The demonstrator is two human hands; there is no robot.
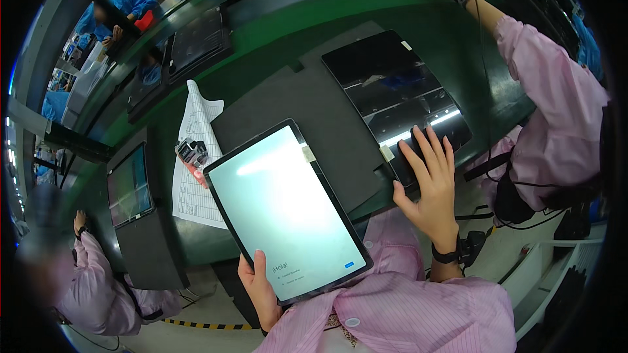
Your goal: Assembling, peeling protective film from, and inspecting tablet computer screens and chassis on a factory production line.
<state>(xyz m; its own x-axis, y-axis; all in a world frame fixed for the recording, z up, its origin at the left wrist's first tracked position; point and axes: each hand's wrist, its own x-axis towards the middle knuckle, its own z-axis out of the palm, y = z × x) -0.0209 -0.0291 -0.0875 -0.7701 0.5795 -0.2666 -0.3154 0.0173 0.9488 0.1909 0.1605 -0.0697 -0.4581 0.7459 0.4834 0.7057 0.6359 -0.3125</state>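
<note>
My left hand (260,287) grips a lit tablet (284,209) by its lower edge, thumb on the bright screen, and holds it tilted over the bench's near edge. My right hand (428,183) lies flat, fingers spread, on the near corner of a second tablet (396,98) with a dark, glossy screen. That tablet rests on a dark grey mat (307,108) on the green bench (418,19). A black strap circles my right wrist.
A printed paper sheet (195,157) with a small grey device (191,151) on it lies left of the mat. A screen on a black stand (129,186) is further left. A neighbour's pink-sleeved arm (536,72) reaches over the bench on the right; another person sits at lower left.
</note>
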